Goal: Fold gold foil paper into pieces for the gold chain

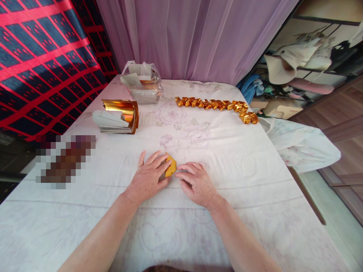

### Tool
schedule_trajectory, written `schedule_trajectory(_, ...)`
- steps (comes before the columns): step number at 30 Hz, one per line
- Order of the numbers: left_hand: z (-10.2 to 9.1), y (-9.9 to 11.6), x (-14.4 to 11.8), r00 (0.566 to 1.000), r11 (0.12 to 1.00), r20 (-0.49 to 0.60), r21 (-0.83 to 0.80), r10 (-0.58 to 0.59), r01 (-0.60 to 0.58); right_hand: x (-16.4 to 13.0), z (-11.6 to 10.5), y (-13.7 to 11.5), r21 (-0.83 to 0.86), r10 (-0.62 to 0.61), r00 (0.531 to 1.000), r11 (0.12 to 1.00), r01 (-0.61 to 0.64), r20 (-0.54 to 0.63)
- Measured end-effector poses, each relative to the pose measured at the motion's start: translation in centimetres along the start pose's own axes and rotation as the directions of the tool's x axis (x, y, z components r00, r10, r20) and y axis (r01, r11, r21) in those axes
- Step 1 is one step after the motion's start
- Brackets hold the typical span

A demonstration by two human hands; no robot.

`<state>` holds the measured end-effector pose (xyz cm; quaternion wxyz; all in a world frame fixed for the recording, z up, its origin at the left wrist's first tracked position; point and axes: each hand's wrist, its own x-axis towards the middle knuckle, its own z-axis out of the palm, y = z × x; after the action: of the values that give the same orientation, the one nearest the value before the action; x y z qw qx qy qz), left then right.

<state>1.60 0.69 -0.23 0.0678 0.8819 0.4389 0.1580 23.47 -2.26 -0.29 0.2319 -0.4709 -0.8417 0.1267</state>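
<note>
A small folded piece of gold paper (171,166) lies flat on the table in front of me, with pointed corners on its right side. My left hand (149,173) rests over its left part, fingers spread, fingertips pressing on the paper and hiding some of it. Just to the right of the paper is my right hand (197,183). Its fingers are loosely bent, thumb apart from the index finger, with nothing visible between them. The index fingertip is close to the paper's right corner; whether it touches, I cannot tell.
A curved stack of gold foil sheets with pale backs (134,117) stands at the back left. Behind it is a clear plastic bag (144,88) with more sheets. A row of folded gold foil pieces (211,104) runs along the back right. Shelves (306,71) stand beyond the table's right edge.
</note>
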Motion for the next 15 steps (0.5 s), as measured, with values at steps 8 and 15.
schedule_trajectory(8, -0.26, 0.16, 0.12, 0.997, 0.998, -0.074, -0.07, -0.011, 0.006, -0.07, 0.2, 0.15, 0.013, 0.014, 1.0, 1.0, -0.015, 0.006)
schedule_trajectory(15, -0.34, 0.28, 0.12, 0.996, 0.996, -0.086, -0.087, 0.004, -0.012, 0.25, 0.25, -0.43, -0.045, 0.024, 0.999, 0.999, -0.022, 0.036)
